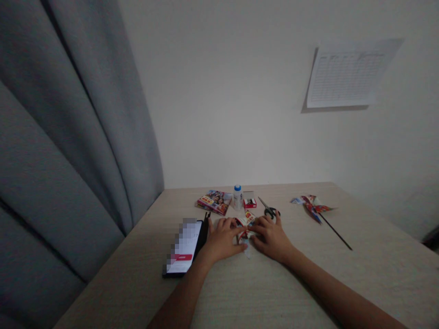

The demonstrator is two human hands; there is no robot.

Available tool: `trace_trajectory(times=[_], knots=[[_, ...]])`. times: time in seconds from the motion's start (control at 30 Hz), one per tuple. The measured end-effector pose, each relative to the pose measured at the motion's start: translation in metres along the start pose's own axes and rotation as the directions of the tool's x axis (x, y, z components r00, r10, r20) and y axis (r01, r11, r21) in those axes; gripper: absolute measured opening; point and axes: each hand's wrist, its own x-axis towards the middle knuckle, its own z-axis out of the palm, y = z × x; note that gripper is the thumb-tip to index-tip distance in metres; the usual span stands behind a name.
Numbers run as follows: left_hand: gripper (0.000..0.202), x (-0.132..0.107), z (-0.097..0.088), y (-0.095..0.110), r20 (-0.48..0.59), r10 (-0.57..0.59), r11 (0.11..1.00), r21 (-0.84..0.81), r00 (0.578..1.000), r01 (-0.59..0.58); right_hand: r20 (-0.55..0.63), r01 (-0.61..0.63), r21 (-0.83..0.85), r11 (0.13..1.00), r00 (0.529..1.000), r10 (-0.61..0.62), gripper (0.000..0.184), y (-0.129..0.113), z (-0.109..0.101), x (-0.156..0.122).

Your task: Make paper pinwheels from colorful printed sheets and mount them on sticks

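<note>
A small printed paper pinwheel lies on the table between my hands, its points sticking out at the top and bottom. My left hand grips its left side, with the thumb low and the fingers bent over it. From the right, my right hand presses its fingertips onto the paper near the centre. My fingers cover most of the middle. Just beyond my right hand lie scissors with dark handles, blades pointing away. A phone with a lit screen lies left of my left hand.
Behind my hands are a stack of printed leaflets, a blue-capped glue bottle and a small red box. Dark thin sticks lie by the phone. Another pinwheel on a black stick rests at right. A grey curtain hangs left.
</note>
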Motion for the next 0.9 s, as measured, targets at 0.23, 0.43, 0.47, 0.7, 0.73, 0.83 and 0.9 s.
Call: trace_trajectory(times=[0.23,0.43,0.47,0.7,0.73,0.83,0.9], knots=[[0.075,0.001,0.003,-0.002,-0.022,-0.017,1.000,-0.017,1.000,0.017,-0.016,-0.011,0.049,0.999,1.000,0.012,0.031,0.003,0.001,0.001],[0.069,0.002,0.002,-0.002,-0.020,-0.023,1.000,-0.008,1.000,0.023,-0.062,-0.015,0.050,0.999,0.998,0.018,0.031,0.004,0.000,0.002],[0.069,0.002,0.001,-0.003,-0.019,-0.014,1.000,-0.018,1.000,0.014,-0.080,-0.026,0.054,0.998,0.996,0.030,0.032,0.005,0.000,0.002],[0.085,0.000,-0.010,-0.010,0.072,0.038,0.996,-0.085,0.997,-0.031,0.010,-0.025,0.102,0.994,1.000,0.025,0.034,0.016,-0.007,0.002],[0.087,0.000,-0.012,-0.011,0.085,0.037,0.995,-0.090,0.996,-0.030,0.031,-0.026,0.092,0.995,0.999,0.023,0.034,0.018,-0.008,0.002],[0.089,-0.001,-0.016,-0.014,0.081,0.018,0.994,-0.110,0.997,-0.009,0.065,-0.029,0.046,0.999,0.998,0.026,0.033,0.021,-0.009,0.001],[0.086,-0.001,-0.016,-0.016,0.052,-0.013,0.994,-0.108,0.999,0.019,0.078,-0.036,0.032,0.999,0.996,0.034,0.037,0.022,-0.010,0.001]])
